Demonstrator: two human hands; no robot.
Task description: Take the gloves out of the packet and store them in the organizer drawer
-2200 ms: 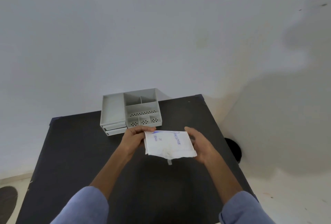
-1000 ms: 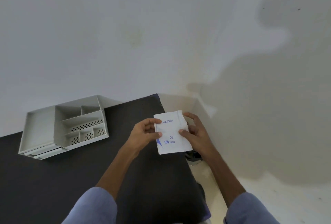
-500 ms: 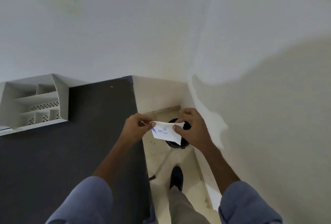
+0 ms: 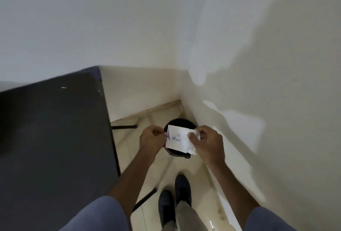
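1. White paper with blue print, the packet (image 4: 177,139) hung between both hands, held in the air over a black bin (image 4: 180,122) on the floor, off the right edge of the dark table (image 4: 55,129).
2. Its long axis ran left to right, so each hand had one short end and neither was nearer than the other.
3. At the left end, the left hand (image 4: 152,140) was pinched shut on the packet's edge.
4. At the right end, the right hand (image 4: 209,144) gripped the packet where the paper looked crumpled or torn; no gloves showed.
5. Judging by this, a pull apart along that axis would open it.
6. Half a second earlier the organizer sat at the left of view; now it was out of sight, and the hands had moved fully over the bin.
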